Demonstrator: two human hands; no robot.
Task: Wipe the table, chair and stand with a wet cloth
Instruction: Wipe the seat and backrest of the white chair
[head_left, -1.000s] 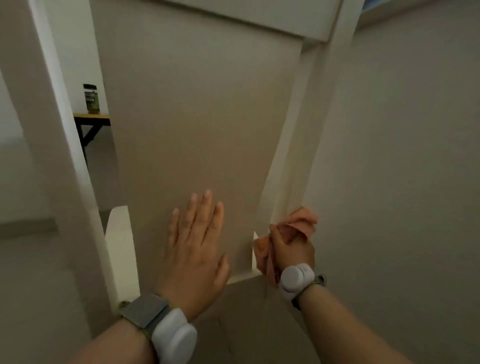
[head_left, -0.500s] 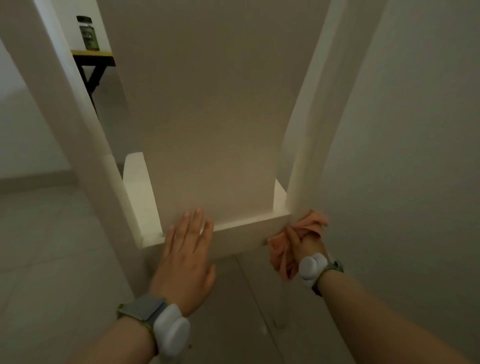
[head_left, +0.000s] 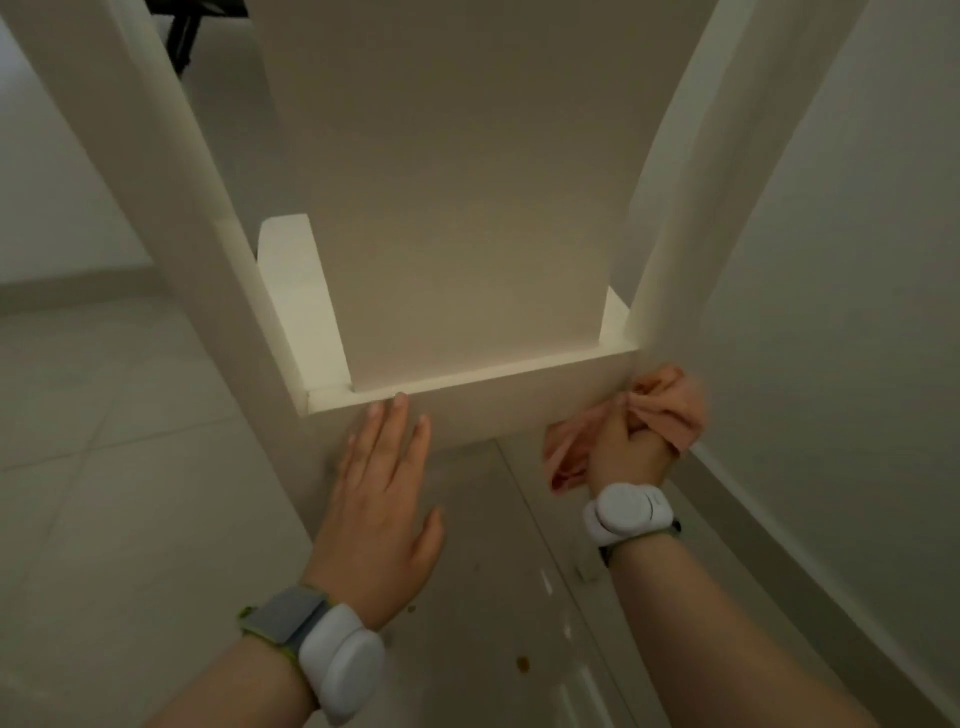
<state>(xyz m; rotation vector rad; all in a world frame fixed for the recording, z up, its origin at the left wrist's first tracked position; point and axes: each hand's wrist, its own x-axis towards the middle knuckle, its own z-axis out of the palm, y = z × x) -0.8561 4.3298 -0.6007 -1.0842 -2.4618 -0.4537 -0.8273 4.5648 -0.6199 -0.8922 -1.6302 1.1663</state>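
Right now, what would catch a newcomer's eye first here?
The peach cloth stands out first, bunched in the right hand at the right end of the white crossbar. Next comes the left hand, lying flat with straight fingers, fingertips at the crossbar's left part.

The stand (head_left: 467, 208) looks like painted wood. It is smooth and flat, with a dull finish that hardly shines. The cloth (head_left: 670, 405) is soft fabric, all scrunched and wrinkly. The floor (head_left: 104, 415) is made of pale tiles, smooth and a little shiny, with thin lines between them. The wall (head_left: 857, 260) is painted and dull. The wrist gadget (head_left: 340, 660) on the left arm is smooth plastic, a bit shiny. Its strap (head_left: 283, 621) is rough woven fabric.
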